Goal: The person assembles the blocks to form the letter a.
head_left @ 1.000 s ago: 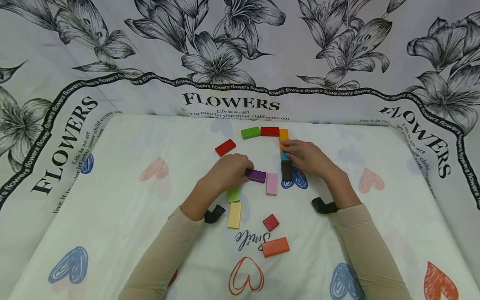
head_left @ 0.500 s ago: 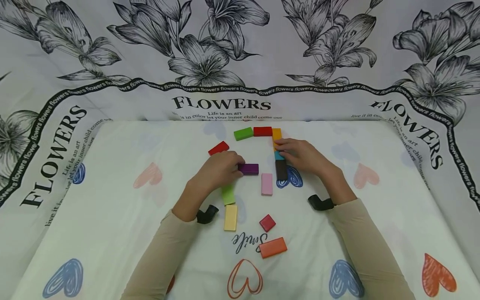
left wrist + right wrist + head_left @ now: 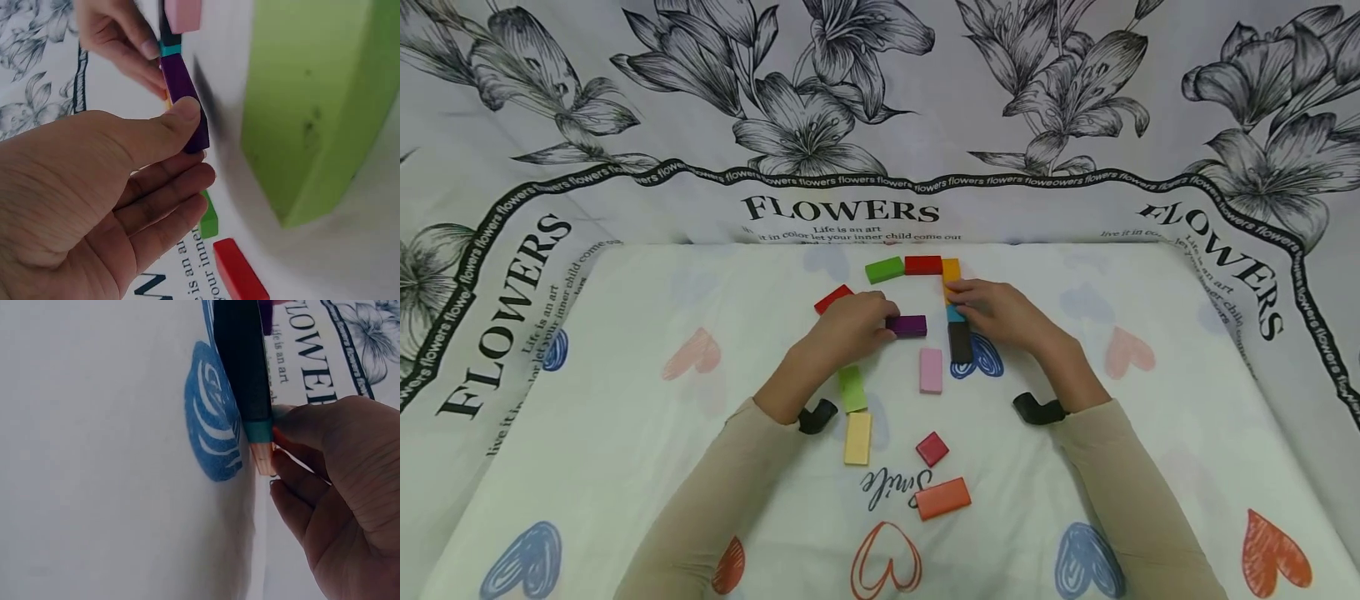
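My left hand [image 3: 859, 323] pinches one end of a purple block [image 3: 912, 326] between thumb and fingers. A shadow beside the block [image 3: 178, 78] shows in the left wrist view. My right hand [image 3: 1000, 312] touches a row of blocks end to end: orange [image 3: 951, 268], blue [image 3: 955, 314] and black [image 3: 960, 343]. Its fingertips lie over the orange block and its thumb is at the blue one, fingers relaxed. A red block [image 3: 923, 265] and a green block [image 3: 884, 269] continue the line from the orange one. Another red block [image 3: 832, 298] is partly behind my left hand.
Below my left hand lie a lime green block [image 3: 852, 389] and a cream block [image 3: 857, 438], end to end. A pink block [image 3: 931, 371] sits between the hands. Nearer me are a small dark red block [image 3: 932, 449] and an orange-red block [image 3: 943, 498], on a heart-printed cloth [image 3: 1000, 517].
My left hand has moved away from me with the purple block, from beside the pink block to farther up the cloth. My right hand stays at the row. The head view has shifted slightly.
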A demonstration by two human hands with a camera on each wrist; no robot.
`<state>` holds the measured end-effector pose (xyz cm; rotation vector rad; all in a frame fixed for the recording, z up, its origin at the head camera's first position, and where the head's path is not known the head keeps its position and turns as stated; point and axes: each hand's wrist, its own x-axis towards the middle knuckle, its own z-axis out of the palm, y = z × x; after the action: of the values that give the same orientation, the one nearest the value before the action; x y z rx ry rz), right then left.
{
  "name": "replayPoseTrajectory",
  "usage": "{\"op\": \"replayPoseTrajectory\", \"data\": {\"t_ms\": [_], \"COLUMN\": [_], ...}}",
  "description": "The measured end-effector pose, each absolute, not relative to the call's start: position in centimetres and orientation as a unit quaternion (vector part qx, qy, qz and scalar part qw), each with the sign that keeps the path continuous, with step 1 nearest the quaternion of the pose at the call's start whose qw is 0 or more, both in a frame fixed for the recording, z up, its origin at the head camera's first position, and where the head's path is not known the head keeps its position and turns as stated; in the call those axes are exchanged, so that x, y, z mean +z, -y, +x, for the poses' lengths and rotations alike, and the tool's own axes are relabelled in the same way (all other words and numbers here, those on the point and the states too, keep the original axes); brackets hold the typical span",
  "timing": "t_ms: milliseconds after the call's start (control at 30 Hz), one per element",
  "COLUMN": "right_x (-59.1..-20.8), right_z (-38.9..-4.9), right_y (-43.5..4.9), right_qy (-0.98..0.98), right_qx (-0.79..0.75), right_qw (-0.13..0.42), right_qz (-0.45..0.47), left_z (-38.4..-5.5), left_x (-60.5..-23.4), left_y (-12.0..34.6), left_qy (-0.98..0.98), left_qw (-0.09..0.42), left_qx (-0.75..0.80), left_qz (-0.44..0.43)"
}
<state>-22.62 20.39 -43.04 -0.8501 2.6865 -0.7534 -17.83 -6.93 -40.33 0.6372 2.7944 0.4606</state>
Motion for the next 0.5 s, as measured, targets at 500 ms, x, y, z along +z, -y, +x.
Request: {"op": "replayPoseTrajectory", "data": {"t_ms": [500], "right_x": [-43.0], "right_z": [-22.4], "right_y": [-20.2], "right_qy": [-0.914], "right_qx": [-0.264], "right_qw": [0.11], "right_qz": [-0.288], "left_z": [-19.3], "left_x": [-40.7], "left_y": [5.5], "left_qy": [-0.957], "left_qw": [0.107], "left_qx": [0.141], "left_qz": [0.23]}}
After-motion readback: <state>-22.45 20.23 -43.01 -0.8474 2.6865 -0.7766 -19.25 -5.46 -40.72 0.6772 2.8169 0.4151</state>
